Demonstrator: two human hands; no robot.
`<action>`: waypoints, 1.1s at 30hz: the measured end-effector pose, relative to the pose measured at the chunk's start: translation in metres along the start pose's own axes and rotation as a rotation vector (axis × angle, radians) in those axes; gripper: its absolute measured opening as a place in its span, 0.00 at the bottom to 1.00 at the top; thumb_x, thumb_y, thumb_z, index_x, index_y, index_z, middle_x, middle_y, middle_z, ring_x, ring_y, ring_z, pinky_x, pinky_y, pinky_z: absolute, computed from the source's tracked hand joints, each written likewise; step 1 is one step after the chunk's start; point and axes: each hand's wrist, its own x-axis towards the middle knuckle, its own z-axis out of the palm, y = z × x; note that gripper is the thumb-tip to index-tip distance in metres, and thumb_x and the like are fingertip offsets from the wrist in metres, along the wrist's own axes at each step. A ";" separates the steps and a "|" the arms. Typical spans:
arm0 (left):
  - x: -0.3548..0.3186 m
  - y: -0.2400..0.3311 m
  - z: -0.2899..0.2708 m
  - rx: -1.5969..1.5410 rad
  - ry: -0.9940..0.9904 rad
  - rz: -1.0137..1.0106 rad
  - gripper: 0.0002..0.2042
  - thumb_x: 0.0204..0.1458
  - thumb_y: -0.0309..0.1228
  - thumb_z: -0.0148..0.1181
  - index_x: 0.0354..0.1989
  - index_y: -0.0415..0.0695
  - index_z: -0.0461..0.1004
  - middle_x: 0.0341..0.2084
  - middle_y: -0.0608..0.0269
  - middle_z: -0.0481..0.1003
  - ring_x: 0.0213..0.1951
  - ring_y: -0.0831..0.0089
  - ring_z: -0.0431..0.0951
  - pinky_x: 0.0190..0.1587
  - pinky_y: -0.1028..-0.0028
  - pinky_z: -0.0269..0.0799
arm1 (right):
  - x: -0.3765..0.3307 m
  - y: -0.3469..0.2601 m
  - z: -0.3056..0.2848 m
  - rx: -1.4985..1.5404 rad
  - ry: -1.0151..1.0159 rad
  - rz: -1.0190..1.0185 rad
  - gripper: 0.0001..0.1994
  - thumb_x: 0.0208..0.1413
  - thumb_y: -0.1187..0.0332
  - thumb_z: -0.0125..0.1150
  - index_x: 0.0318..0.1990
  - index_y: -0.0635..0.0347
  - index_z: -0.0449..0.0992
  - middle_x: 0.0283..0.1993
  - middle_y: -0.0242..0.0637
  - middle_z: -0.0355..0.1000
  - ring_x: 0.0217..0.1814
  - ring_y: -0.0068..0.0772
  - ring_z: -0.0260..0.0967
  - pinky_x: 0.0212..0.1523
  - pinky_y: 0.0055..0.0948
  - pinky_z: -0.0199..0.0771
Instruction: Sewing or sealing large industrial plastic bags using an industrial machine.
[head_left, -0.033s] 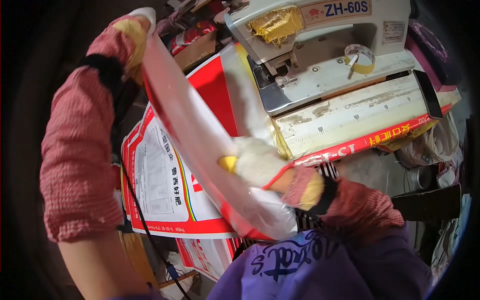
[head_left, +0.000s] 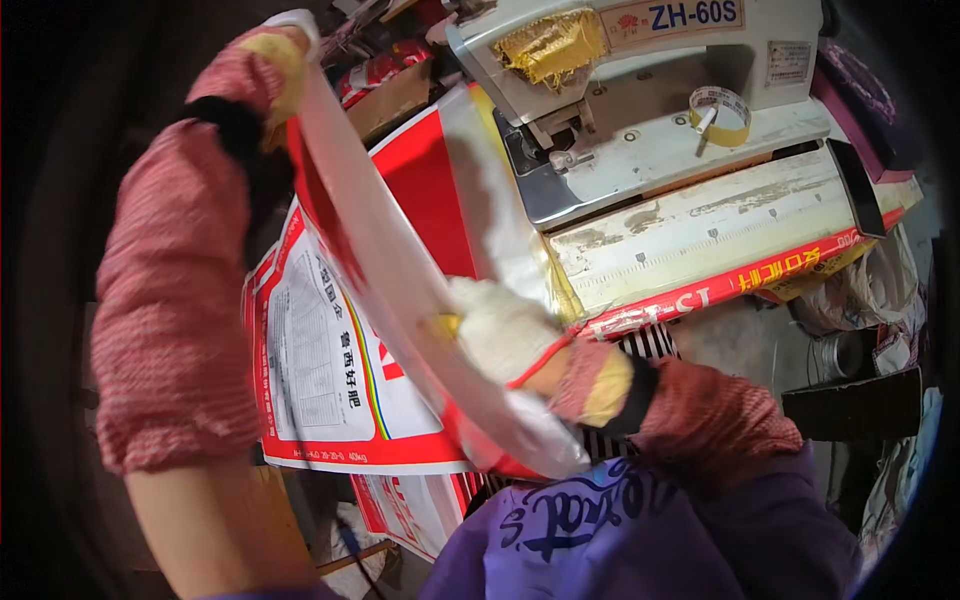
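A red and white printed sack point(head_left: 310, 370) hangs in front of me, with a long whitish translucent plastic edge point(head_left: 385, 235) running diagonally across it. At the upper left, my left hand point(head_left: 293, 32), in a white glove, is closed round the top end of this edge; its fingers are mostly hidden. Lower down, my gloved right hand point(head_left: 500, 330) grips the same edge near the middle, its yellow thumb tip on the near side. Beyond the sack stands a pale industrial sewing machine point(head_left: 680, 130), whose needle area is apart from both hands.
A roll of yellow tape point(head_left: 735, 130) rests on the machine bed. Red and yellow printed wrapping point(head_left: 700, 305) lines the table's front edge. A dark flat panel point(head_left: 850, 405) and plastic bags point(head_left: 865, 290) are at the right. Another red and white sack point(head_left: 405, 515) lies below.
My left arm has shifted slightly right, carrying the top of the plastic edge with it. My right hand has moved a little left and down, still gripping. The sewing machine has not moved.
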 end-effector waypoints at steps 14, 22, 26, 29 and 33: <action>-0.103 0.225 0.129 -0.236 0.268 0.342 0.08 0.49 0.30 0.44 0.33 0.48 0.71 0.30 0.59 0.73 0.31 0.63 0.75 0.28 0.66 0.70 | -0.115 0.100 -0.105 0.606 -0.066 0.552 0.13 0.48 0.69 0.58 0.40 0.65 0.72 0.35 0.29 0.71 0.36 0.18 0.65 0.36 0.20 0.67; -0.094 0.222 0.149 -0.609 0.531 0.461 0.07 0.45 0.27 0.47 0.29 0.52 0.72 0.30 0.67 0.71 0.33 0.66 0.73 0.32 0.70 0.70 | -0.121 0.076 -0.096 0.111 0.256 0.164 0.20 0.44 0.73 0.59 0.48 0.63 0.68 0.34 0.36 0.71 0.33 0.18 0.64 0.36 0.17 0.66; -0.092 0.230 0.148 -0.512 0.471 0.494 0.08 0.43 0.26 0.48 0.29 0.53 0.72 0.29 0.68 0.70 0.35 0.66 0.72 0.33 0.70 0.70 | -0.125 0.074 -0.103 -0.118 0.187 0.173 0.24 0.40 0.73 0.61 0.50 0.60 0.67 0.29 0.39 0.70 0.30 0.19 0.65 0.33 0.18 0.66; -0.092 0.232 0.130 -0.531 0.366 0.573 0.08 0.42 0.24 0.48 0.31 0.49 0.72 0.28 0.61 0.70 0.34 0.62 0.72 0.34 0.69 0.70 | -0.126 0.074 -0.101 -0.284 0.172 0.174 0.22 0.34 0.72 0.64 0.44 0.62 0.71 0.25 0.41 0.69 0.25 0.36 0.69 0.27 0.25 0.69; -0.107 0.207 0.120 -0.430 0.176 0.660 0.11 0.46 0.28 0.48 0.39 0.51 0.71 0.31 0.57 0.70 0.34 0.58 0.72 0.36 0.65 0.69 | -0.130 0.080 -0.100 -0.457 0.049 0.166 0.18 0.35 0.67 0.63 0.39 0.60 0.73 0.22 0.41 0.69 0.24 0.34 0.68 0.26 0.26 0.68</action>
